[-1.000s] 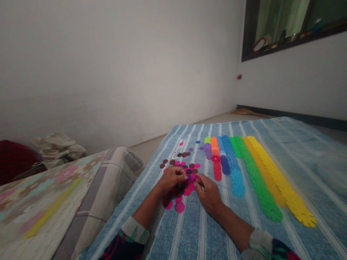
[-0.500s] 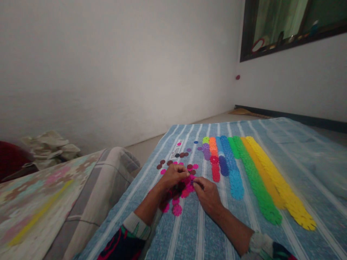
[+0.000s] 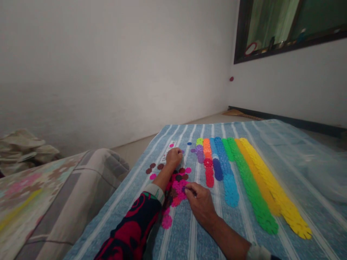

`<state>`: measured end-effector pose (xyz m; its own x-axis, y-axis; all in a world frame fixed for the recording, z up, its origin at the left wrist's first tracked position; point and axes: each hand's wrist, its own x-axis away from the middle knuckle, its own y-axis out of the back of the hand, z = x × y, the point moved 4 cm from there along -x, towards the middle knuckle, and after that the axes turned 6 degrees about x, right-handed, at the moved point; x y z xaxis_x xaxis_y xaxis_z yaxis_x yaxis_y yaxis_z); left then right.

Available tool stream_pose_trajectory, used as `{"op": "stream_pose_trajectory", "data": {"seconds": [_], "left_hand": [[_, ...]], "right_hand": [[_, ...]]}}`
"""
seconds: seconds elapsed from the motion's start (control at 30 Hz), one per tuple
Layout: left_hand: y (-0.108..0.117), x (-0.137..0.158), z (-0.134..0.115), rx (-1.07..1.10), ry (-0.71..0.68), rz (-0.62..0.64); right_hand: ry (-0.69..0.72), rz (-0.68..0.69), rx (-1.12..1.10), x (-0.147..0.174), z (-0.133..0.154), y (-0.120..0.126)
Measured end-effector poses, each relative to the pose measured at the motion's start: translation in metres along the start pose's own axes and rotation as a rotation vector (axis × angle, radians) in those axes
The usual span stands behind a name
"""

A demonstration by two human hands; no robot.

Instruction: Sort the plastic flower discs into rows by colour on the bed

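Notched plastic discs in a loose pile of pink and brown (image 3: 179, 186) lie in front of me on the striped cloth. At the right side of this pile, my right hand (image 3: 200, 202) pinches a small dark purple disc (image 3: 183, 189) between thumb and fingertips. My left hand (image 3: 174, 158) is stretched forward past the pile, fingers curled down beside a purple disc that they mostly cover. Whether anything is inside those fingers is hidden. Brown discs (image 3: 149, 170) lie scattered to the left of my left wrist, and a blue disc (image 3: 189, 143) lies beyond the hand.
To the right run overlapping rows of discs: purple (image 3: 200, 153), red (image 3: 209, 177), light blue (image 3: 231, 191), green (image 3: 256, 196) and yellow (image 3: 287, 202). A clear plastic bag (image 3: 325, 173) lies at far right. A cloth-covered edge (image 3: 89, 180) stands at left.
My left hand has moved forward, away from the pile and from my right hand. The right hand stays by the pile with the dark purple disc. The view has shifted slightly right.
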<state>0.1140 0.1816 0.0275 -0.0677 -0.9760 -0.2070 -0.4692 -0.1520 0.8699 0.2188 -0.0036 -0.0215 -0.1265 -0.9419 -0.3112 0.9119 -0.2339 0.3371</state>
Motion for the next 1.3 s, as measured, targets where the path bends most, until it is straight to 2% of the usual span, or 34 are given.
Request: {"op": "stream_pose_trajectory", "data": {"seconds": [0.13, 0.33, 0.43, 0.8, 1.1, 1.3], "left_hand": [[-0.006, -0.015, -0.005, -0.119, 0.014, -0.010], [-0.023, -0.032, -0.010, -0.230, -0.009, 0.108], [-0.027, -0.033, -0.011, -0.245, -0.023, 0.121], [-0.015, -0.035, -0.010, -0.083, -0.083, 0.092], [-0.041, -0.046, -0.030, 0.029, -0.095, 0.151], [-0.040, -0.052, -0.038, -0.055, -0.104, 0.214]], "right_hand": [[-0.035, 0.024, -0.028, -0.001, 0.001, 0.001], [-0.125, 0.027, -0.134, -0.003, -0.001, 0.003], [-0.134, 0.024, -0.159, -0.003, -0.002, 0.003], [-0.121, 0.023, -0.116, -0.004, 0.000, 0.003], [-0.114, 0.041, -0.108, -0.005, 0.001, 0.003], [-0.116, 0.031, -0.103, -0.005, -0.001, 0.001]]}}
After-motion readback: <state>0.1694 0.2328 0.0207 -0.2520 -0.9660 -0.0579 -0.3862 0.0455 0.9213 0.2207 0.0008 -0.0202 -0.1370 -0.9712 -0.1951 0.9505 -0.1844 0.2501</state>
